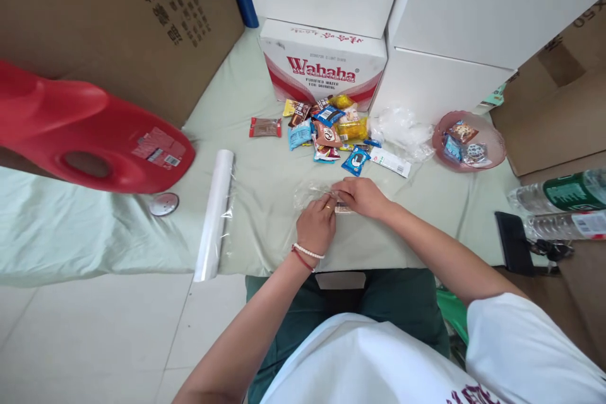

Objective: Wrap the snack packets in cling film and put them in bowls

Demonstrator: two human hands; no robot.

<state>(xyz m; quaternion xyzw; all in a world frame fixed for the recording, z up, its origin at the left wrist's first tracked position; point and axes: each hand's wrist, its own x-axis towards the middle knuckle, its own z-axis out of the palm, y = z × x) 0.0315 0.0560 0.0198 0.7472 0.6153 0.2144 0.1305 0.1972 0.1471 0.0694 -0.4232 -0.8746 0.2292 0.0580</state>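
My left hand [316, 224] and my right hand [360, 196] meet over a clear plastic bag [310, 192] lying on the pale green cloth [265, 214]. Both hands pinch the bag's edge, with a small packet [341, 207] showing between them. A bead bracelet and a red cord circle my left wrist. Just beyond the hands lies a pile of snack packets [326, 126] in blue, brown and yellow wrappers. One brown packet [265, 127] lies apart on the left.
A roll of clear bags [215, 211] lies left of my hands. A red jug [85, 132] lies on its side at far left beside a round lid [163, 204]. A pink bowl [492, 154] with snacks, crumpled plastic [402, 129], water bottles [563, 202], cardboard and white boxes surround.
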